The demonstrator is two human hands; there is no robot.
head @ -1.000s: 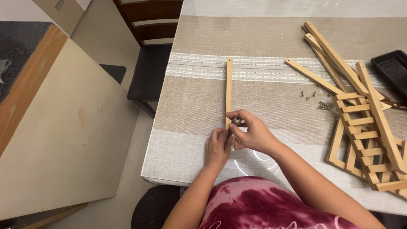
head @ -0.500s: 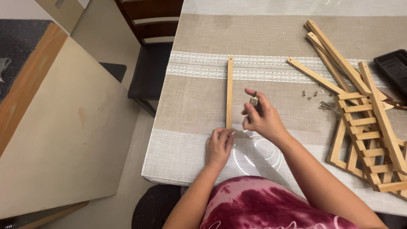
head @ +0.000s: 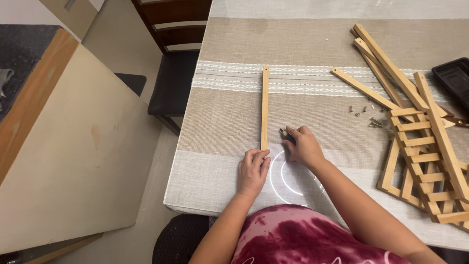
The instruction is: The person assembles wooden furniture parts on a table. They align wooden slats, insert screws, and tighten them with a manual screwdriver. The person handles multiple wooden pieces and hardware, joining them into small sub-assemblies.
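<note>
A long thin wooden slat [head: 265, 105] lies lengthwise on the beige tablecloth [head: 312, 44]. My left hand [head: 252, 171] rests flat on the cloth, its fingertips pressing the slat's near end. My right hand [head: 303, 145] sits just right of that end, closed around a small dark tool [head: 285, 134] whose tip pokes out toward the slat. The rest of the tool is hidden in my fist.
Several loose screws [head: 369, 116] lie on the cloth to the right. Beyond them are loose wooden slats [head: 386, 61] and a ladder-like wooden frame [head: 425, 161]. A black tray [head: 454, 78] sits at the right edge. A dark chair [head: 171, 73] stands left of the table.
My right hand, lifted over the cloth half a second ago, has come back down beside the slat's near end. My left hand has stayed on that end.
</note>
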